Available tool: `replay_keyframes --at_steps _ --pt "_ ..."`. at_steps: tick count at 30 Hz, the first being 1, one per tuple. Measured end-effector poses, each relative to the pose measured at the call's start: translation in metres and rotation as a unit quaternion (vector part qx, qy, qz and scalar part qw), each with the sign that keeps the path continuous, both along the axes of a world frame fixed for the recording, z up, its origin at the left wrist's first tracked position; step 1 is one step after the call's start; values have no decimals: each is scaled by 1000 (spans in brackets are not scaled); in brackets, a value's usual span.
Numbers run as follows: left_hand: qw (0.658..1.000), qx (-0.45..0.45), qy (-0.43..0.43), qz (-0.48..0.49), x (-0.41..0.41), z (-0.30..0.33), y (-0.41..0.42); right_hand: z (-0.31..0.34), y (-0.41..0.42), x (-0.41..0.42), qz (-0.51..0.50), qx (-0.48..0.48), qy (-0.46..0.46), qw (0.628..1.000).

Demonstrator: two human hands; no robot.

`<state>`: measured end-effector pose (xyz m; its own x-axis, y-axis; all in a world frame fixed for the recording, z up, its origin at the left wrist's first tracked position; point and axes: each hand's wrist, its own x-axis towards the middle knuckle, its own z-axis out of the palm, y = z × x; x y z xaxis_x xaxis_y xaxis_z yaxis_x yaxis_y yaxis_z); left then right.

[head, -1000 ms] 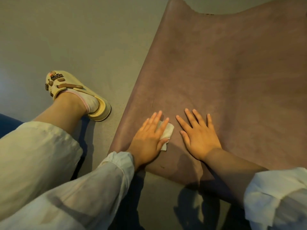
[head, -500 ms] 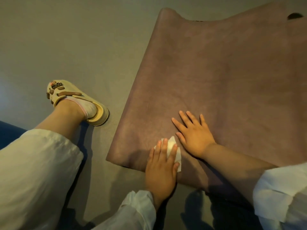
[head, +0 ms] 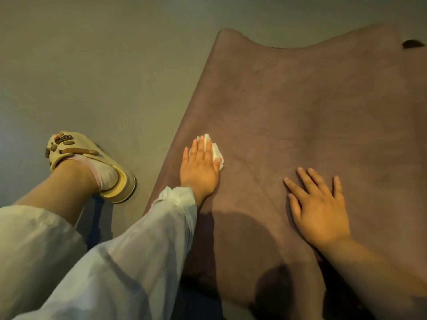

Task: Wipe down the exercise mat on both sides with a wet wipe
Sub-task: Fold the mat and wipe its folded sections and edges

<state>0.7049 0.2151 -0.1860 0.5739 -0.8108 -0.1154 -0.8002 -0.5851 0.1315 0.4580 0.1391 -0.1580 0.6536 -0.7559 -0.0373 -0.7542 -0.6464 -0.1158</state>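
Observation:
A mauve exercise mat (head: 300, 107) lies spread on the floor, filling the right half of the view. My left hand (head: 199, 167) lies flat near the mat's left edge, straight fingers pressing a white wet wipe (head: 216, 153) onto the surface; the wipe shows past the fingertips and thumb. My right hand (head: 320, 209) rests flat on the mat with fingers spread, further right and nearer to me, holding nothing.
Grey floor (head: 104, 65) lies to the left of the mat. My left foot in a cream sandal (head: 92, 167) stands on it beside the mat's edge. A small dark spot (head: 413, 43) sits at the mat's far right corner.
My left hand has slid the wipe from the mat's near edge forward and to the left. My right hand stays pressed flat on the mat.

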Motion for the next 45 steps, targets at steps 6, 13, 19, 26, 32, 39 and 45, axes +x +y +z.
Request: replay_keyframes --at_steps 6,13,19,26,32,39,45 --pt "999 33 -5 37 58 1 -79 -7 -3 -1 -1 -8 -34 999" --pt "995 58 1 -83 56 4 -129 -4 -5 -1 3 -20 -52 998" --pt "948 61 19 -313 -14 9 -80 -2 -5 -1 -5 -10 -31 999" --pt "929 86 54 -355 -87 19 74 -2 -3 -2 1 -6 -38 999" --pt "933 84 9 -350 -68 18 93 -4 -3 -4 3 -8 -54 999" --pt "993 42 -13 -107 -5 3 -26 -8 -6 -3 -3 -9 -57 998" --pt "990 52 14 -129 -11 5 -48 -10 -6 -1 -9 -17 -68 998"
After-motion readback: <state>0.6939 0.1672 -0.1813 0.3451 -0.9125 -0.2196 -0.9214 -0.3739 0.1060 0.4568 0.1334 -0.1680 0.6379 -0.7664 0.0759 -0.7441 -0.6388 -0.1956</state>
